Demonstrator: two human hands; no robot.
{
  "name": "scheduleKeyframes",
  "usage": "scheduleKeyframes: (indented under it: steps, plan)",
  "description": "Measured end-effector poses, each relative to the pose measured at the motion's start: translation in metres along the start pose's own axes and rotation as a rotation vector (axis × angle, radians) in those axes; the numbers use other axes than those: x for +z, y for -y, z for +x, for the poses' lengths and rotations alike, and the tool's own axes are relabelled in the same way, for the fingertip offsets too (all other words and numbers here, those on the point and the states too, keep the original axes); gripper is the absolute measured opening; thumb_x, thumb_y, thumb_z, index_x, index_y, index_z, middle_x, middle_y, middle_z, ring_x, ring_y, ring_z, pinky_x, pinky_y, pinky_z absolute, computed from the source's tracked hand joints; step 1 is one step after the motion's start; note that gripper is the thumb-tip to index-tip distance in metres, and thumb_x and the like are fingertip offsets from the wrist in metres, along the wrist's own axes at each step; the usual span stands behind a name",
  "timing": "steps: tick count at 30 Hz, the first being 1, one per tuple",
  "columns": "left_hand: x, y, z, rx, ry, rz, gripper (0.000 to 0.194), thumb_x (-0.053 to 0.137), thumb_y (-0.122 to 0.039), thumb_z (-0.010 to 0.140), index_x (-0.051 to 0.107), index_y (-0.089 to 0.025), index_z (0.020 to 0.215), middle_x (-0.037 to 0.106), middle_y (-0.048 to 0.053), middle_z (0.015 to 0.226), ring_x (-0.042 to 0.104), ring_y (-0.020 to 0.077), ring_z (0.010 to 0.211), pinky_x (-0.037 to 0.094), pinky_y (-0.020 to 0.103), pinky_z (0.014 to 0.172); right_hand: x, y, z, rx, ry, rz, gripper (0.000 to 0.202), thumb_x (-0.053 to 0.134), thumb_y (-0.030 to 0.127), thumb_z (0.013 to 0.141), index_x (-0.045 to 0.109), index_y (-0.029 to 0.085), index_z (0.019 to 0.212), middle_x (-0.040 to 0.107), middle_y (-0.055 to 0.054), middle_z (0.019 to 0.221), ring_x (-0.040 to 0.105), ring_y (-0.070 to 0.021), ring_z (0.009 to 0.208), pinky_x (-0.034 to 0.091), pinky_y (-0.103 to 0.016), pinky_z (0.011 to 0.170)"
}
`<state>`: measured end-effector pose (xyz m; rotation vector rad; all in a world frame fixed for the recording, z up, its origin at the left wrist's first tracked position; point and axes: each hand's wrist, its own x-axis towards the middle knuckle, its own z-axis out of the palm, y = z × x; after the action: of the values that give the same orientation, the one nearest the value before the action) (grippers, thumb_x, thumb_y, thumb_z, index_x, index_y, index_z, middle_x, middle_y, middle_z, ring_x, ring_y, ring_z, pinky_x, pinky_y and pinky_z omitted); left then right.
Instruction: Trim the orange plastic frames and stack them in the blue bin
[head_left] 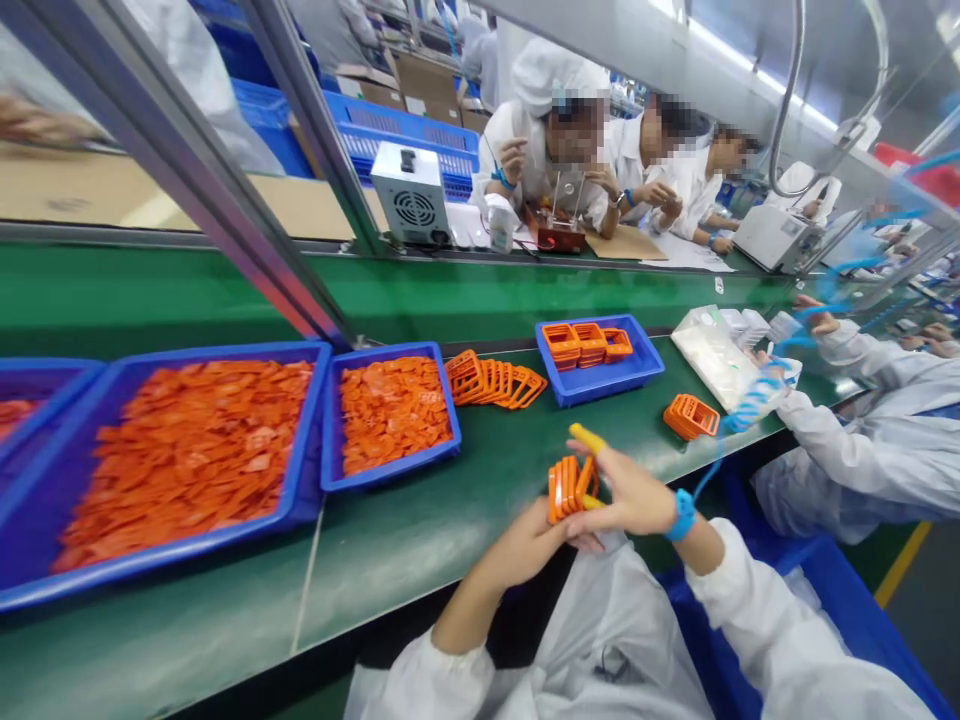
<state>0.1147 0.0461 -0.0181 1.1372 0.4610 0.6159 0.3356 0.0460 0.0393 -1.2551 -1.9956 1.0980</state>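
Near the bench's front edge, my left hand (pixel 526 545) holds a small stack of orange plastic frames (pixel 564 488), its fingers partly hidden beneath them. My right hand (pixel 630 492), with yellow covers on some fingertips and a blue wrist strap (pixel 681 515), touches the right side of this stack, where one frame stands tilted from the others. Its index finger points up and away from the other fingers. Beyond my hands, a leaning row of orange frames (pixel 495 382) lies on the green bench (pixel 405 530), and another small stack (pixel 690 416) sits to the right.
Blue bins of flat orange parts (pixel 202 450) (pixel 394 415) stand at the left. A blue tray (pixel 611 385) with stacked frames is farther back. At the right a co-worker's sleeve (pixel 862 430) reaches over the bench beside a coiled blue cord (pixel 750 405). People sit across the line.
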Motion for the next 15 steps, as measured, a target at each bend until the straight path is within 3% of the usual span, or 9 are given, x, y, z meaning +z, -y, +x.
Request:
scheduleKeyframes:
  steps: [2,4,10,15]
  plan:
    - [0.0,0.003,-0.002,0.009,0.034,0.019,0.061,0.073,-0.074,0.099,0.077,-0.013,0.106,0.085,0.015,0.09,0.086,0.0281,0.087,0.07,0.034,0.082,0.022,0.001,0.011,0.028,0.034,0.103,0.13,0.107,0.051,0.072,0.034,0.028,0.176,0.063,-0.017,0.161,0.069,-0.0352,0.137,0.052,-0.053,0.121]
    - [0.0,0.007,-0.002,-0.006,0.038,0.017,0.059,0.072,-0.071,0.101,0.076,-0.013,0.108,0.085,0.015,0.091,0.086,0.028,0.086,0.071,0.036,0.082,0.03,0.002,0.015,0.035,0.012,0.17,0.124,0.106,0.045,0.073,0.036,0.03,0.174,0.068,-0.012,0.152,0.074,-0.0297,0.12,0.057,-0.047,0.112]
    - [0.003,0.005,0.003,-0.023,0.037,0.072,0.045,0.076,-0.056,0.102,0.073,-0.013,0.115,0.079,0.01,0.083,0.08,0.0225,0.07,0.062,0.025,0.057,0.028,0.008,0.008,-0.088,-0.037,0.088,0.075,0.095,0.039,0.083,0.066,0.031,0.152,0.073,-0.007,0.136,0.071,-0.0294,0.12,0.056,-0.046,0.109]
    - [0.003,0.003,0.007,0.009,-0.114,0.041,0.058,0.081,-0.056,0.097,0.065,-0.016,0.136,0.079,0.011,0.104,0.083,0.0259,0.082,0.053,0.021,0.047,0.026,0.0,0.004,0.053,-0.209,0.145,0.069,0.086,0.038,0.088,0.062,0.031,0.152,0.075,-0.006,0.129,0.075,-0.0258,0.103,0.062,-0.042,0.097]
